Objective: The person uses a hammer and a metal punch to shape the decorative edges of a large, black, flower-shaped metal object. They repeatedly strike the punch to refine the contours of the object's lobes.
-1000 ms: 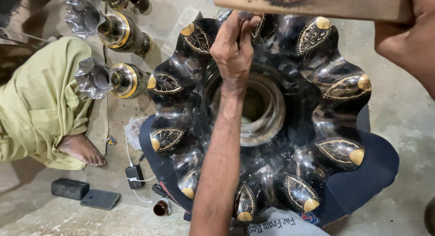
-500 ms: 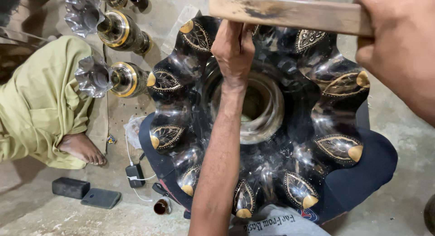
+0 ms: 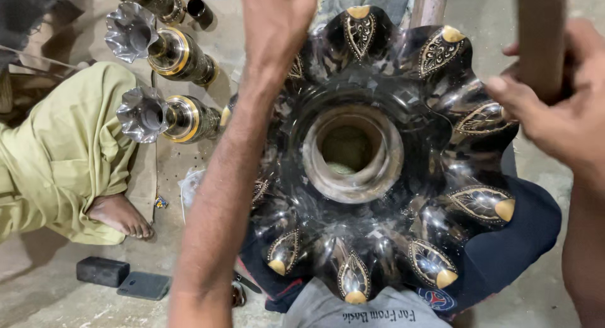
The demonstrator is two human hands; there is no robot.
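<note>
One black fluted vase (image 3: 378,195), two hands (image 3: 277,19), one wooden stick (image 3: 541,38), two smaller vases (image 3: 165,117)

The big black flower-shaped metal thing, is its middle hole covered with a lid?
No. The round middle hole of the big black scalloped vessel is open, and you can look down into its dull inside.

Two fluted metal vases (image 3: 161,117) with gold bands lie on the concrete floor (image 3: 57,303) at the upper left. Beside them sits a person in olive clothes (image 3: 63,158), barefoot. A black block (image 3: 103,271) and phone (image 3: 144,285) lie near the lower-left edge.
</note>
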